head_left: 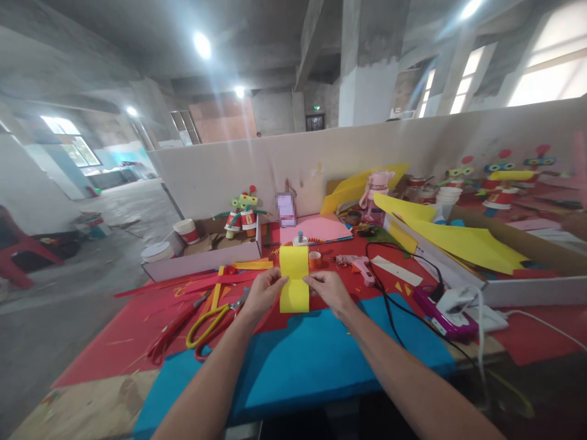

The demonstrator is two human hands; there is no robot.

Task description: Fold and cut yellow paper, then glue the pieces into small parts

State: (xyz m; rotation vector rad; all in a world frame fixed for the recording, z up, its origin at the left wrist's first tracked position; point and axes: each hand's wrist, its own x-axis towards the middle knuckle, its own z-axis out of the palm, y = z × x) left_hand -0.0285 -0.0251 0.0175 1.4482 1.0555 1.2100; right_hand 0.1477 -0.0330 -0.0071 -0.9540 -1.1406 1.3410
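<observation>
A: Hands?
B: Left hand point(265, 292) and right hand point(329, 292) each pinch a side edge of the yellow paper strip point(294, 278).
A: Position?
B: Held upright above the blue sheet point(316, 354), mid-tabletop; scissors point(215, 321) lie left.

Bare concrete hall with ceiling lamps point(202, 44), bright windows point(550, 67), grey floor point(68, 269), pale partition wall point(348, 159)
</observation>
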